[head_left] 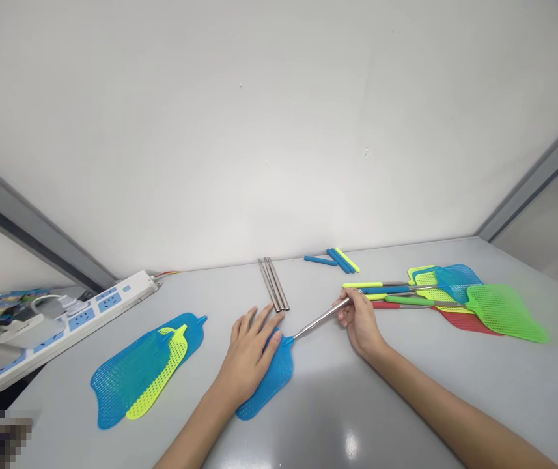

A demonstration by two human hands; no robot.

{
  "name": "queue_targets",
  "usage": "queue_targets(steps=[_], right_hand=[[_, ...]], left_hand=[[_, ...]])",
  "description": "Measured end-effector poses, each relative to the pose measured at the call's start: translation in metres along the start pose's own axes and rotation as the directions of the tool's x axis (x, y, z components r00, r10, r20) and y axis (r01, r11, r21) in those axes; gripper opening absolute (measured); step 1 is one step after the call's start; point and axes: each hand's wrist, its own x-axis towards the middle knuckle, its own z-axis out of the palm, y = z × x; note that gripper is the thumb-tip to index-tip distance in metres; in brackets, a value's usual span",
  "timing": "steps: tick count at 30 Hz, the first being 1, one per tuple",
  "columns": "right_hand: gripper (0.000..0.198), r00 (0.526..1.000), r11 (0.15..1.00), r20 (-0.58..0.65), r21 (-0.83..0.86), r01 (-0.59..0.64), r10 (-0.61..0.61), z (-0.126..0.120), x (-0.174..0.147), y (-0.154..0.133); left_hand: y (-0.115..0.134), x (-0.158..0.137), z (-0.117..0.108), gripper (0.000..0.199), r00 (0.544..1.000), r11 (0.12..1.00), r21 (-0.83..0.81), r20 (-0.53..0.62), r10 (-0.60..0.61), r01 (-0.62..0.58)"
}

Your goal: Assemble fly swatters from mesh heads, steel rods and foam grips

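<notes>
My left hand point(248, 358) lies with its fingers spread on a blue fly swatter head point(275, 384), covering part of it. A silver metal rod point(320, 320) meets the narrow neck of this head; how deep it sits in the neck I cannot tell. Near the rod's other end, the fingers of my right hand point(361, 324) are closed around it. Just beyond my left fingertips lie several loose metal rods point(273, 284) side by side.
Loose blue and yellow handle sleeves point(342, 260) lie by the wall. Fly swatters with handles point(506, 312) are piled at the right, close to my right hand. Loose blue and yellow swatter heads point(156, 378) overlap at the left. Behind them runs a white power strip point(129, 296) with plugs.
</notes>
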Motion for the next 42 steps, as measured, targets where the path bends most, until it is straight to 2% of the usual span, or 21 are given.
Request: queue_targets(steps=[5, 10, 17, 24, 33, 38, 42], right_hand=[[0.018, 1.000, 1.000, 0.004, -0.011, 0.000, 0.000, -0.0003, -0.0004, -0.0004], [0.017, 1.000, 1.000, -0.015, -0.017, -0.009, 0.009, 0.0011, -0.0025, -0.0033], [0.015, 1.000, 1.000, -0.019, -0.005, -0.016, 0.016, -0.0007, -0.0014, -0.0020], [0.016, 0.998, 0.999, -0.059, 0.032, -0.019, 0.021, 0.0007, -0.0020, -0.0042], [0.018, 0.998, 0.999, -0.055, 0.042, -0.009, 0.011, -0.0011, -0.0003, -0.0022], [0.018, 0.998, 0.999, -0.055, 0.036, -0.008, 0.010, -0.0018, 0.0005, -0.0013], [0.017, 0.998, 0.999, -0.060, 0.039, -0.001, 0.003, -0.0013, 0.0007, -0.0012]], left_hand=[[0.0007, 0.0000, 0.0012, 0.039, 0.999, 0.999, -0.037, -0.034, -0.012, 0.011], [0.0027, -0.0017, 0.0016, 0.041, 0.989, 0.991, -0.118, -0.120, -0.080, 0.066], [0.0027, -0.0027, 0.0015, 0.032, 0.977, 0.976, -0.208, -0.184, -0.105, 0.066], [0.0034, -0.0012, -0.0001, 0.025, 0.970, 0.974, -0.215, -0.214, -0.120, 0.073], [0.0032, -0.0008, 0.0002, 0.034, 0.980, 0.988, -0.144, -0.180, -0.090, 0.064], [0.0061, 0.0037, 0.0007, 0.045, 0.991, 0.995, -0.091, -0.126, -0.053, 0.042], [0.0061, 0.0061, 0.0025, 0.047, 0.997, 0.997, -0.065, -0.058, -0.047, 0.043]])
